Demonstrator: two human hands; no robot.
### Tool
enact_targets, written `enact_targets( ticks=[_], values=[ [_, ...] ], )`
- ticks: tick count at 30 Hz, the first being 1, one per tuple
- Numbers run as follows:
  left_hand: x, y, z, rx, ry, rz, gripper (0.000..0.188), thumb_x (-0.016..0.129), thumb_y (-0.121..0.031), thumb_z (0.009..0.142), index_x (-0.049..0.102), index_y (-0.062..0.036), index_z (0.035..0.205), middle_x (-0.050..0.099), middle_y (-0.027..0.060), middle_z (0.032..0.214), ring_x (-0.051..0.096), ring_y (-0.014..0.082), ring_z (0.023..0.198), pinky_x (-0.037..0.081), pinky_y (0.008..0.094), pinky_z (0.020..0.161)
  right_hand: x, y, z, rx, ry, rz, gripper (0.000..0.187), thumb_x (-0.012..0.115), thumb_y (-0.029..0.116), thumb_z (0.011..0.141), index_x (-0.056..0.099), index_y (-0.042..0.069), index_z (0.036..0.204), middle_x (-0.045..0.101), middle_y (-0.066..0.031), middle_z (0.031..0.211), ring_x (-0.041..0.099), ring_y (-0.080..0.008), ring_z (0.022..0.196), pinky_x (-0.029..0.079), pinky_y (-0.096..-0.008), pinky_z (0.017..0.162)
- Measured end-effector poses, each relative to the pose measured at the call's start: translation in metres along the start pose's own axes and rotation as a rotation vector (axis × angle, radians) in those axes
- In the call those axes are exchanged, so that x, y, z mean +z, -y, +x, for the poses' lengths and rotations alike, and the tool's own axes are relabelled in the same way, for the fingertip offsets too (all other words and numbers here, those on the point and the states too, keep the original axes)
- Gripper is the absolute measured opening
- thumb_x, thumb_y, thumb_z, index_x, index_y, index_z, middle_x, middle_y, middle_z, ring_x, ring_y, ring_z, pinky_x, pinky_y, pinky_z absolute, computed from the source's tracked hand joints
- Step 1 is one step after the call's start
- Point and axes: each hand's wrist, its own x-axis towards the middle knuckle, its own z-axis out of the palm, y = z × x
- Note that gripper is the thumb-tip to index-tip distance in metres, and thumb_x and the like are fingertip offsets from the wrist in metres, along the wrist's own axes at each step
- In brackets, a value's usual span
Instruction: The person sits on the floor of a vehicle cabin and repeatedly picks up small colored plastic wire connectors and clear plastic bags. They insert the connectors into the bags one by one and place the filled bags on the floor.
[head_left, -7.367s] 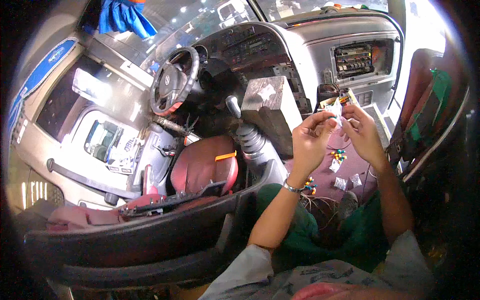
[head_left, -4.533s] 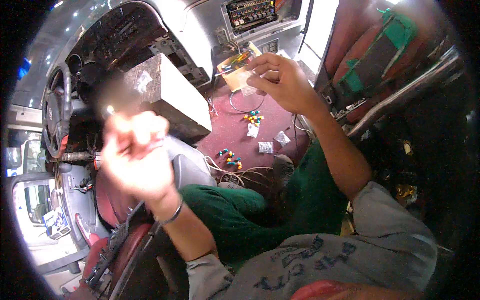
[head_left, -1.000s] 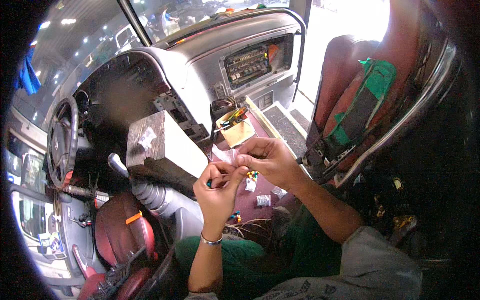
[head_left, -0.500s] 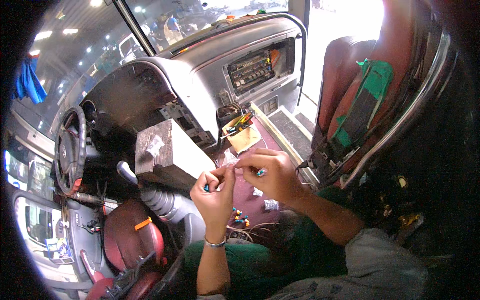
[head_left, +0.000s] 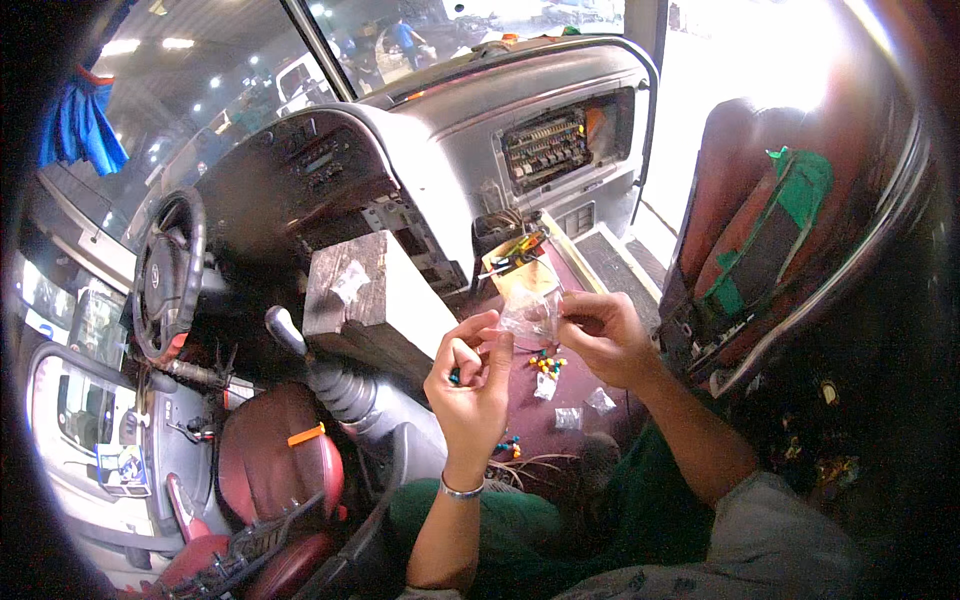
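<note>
A small clear plastic bag (head_left: 530,314) is stretched between my hands above the maroon floor. My right hand (head_left: 612,343) pinches its right edge between thumb and fingers. My left hand (head_left: 470,392) is closed at the bag's left edge, thumb against fingertips. Tucked in the left hand's curled fingers is a small teal piece (head_left: 455,377), mostly hidden. Below the bag lies a cluster of small yellow, teal and red pieces (head_left: 546,366). More such pieces (head_left: 511,446) lie beside my left wrist. Small clear packets (head_left: 568,418) are on the floor near my knees.
Beyond my hands stands a yellow open box (head_left: 520,277) with tools on it. A wooden block (head_left: 350,290) with a clear packet on top is at the left, near the gear lever (head_left: 285,328). The dashboard has an open fuse panel (head_left: 548,150). A maroon seat (head_left: 745,200) is at the right.
The bag now shows spread out between my hands, which have moved apart. My right hand no longer covers the cluster of coloured pieces. The whole view has shifted.
</note>
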Motion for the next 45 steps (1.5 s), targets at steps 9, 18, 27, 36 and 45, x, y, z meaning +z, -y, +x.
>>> enact_targets(
  ticks=[9, 18, 27, 36, 45],
  values=[
    [-0.002, 0.006, 0.002, -0.076, 0.071, -0.12, 0.05, 0.079, -0.002, 0.092, 0.034, -0.0134, 0.073, 0.075, 0.02, 0.113, 0.063, 0.007, 0.087, 0.055, 0.0244, 0.078, 0.0, 0.005, -0.002, -0.139, 0.106, -0.241, 0.006, 0.059, -0.006, 0.093, 0.065, -0.007, 0.095, 0.06, -0.0052, 0.099, 0.059, -0.0073, 0.089, 0.049, -0.024, 0.076],
    [-0.005, 0.002, 0.002, -0.132, 0.03, -0.08, 0.052, 0.078, 0.003, 0.091, 0.032, -0.0126, 0.07, 0.076, 0.0158, 0.096, 0.054, 0.0017, 0.071, 0.042, 0.0184, 0.059, -0.002, 0.022, -0.002, -0.298, 0.031, -0.309, 0.011, 0.078, 0.003, 0.085, 0.073, -0.003, 0.093, 0.07, -0.0107, 0.095, 0.068, -0.0169, 0.087, 0.054, -0.0298, 0.076],
    [-0.009, 0.018, 0.003, -0.156, 0.026, -0.185, 0.049, 0.077, -0.005, 0.094, 0.035, -0.014, 0.07, 0.075, 0.0126, 0.101, 0.063, 0.0087, 0.078, 0.049, 0.0229, 0.065, -0.012, 0.006, 0.001, -0.581, -0.04, -0.538, 0.006, 0.074, -0.004, 0.081, 0.071, -0.002, 0.085, 0.062, -0.0045, 0.084, 0.06, -0.0138, 0.071, 0.047, -0.0288, 0.064],
    [-0.003, 0.015, 0.001, -0.062, 0.004, -0.141, 0.053, 0.079, -0.001, 0.091, 0.033, -0.012, 0.067, 0.074, 0.0164, 0.103, 0.067, 0.0135, 0.086, 0.057, 0.0284, 0.076, -0.002, 0.013, -0.002, -0.276, -0.079, -0.415, 0.003, 0.068, -0.004, 0.086, 0.068, -0.002, 0.088, 0.056, -0.0025, 0.085, 0.051, -0.0069, 0.069, 0.041, -0.025, 0.06],
    [-0.004, 0.012, 0.0, -0.071, 0.045, -0.189, 0.053, 0.078, 0.003, 0.091, 0.032, -0.0099, 0.066, 0.072, 0.017, 0.106, 0.063, 0.0103, 0.091, 0.056, 0.0269, 0.082, 0.003, 0.01, -0.002, -0.299, -0.139, -0.4, 0.007, 0.069, -0.005, 0.087, 0.071, -0.002, 0.093, 0.063, -0.0059, 0.09, 0.061, -0.0102, 0.074, 0.049, -0.0253, 0.066]
  ],
)
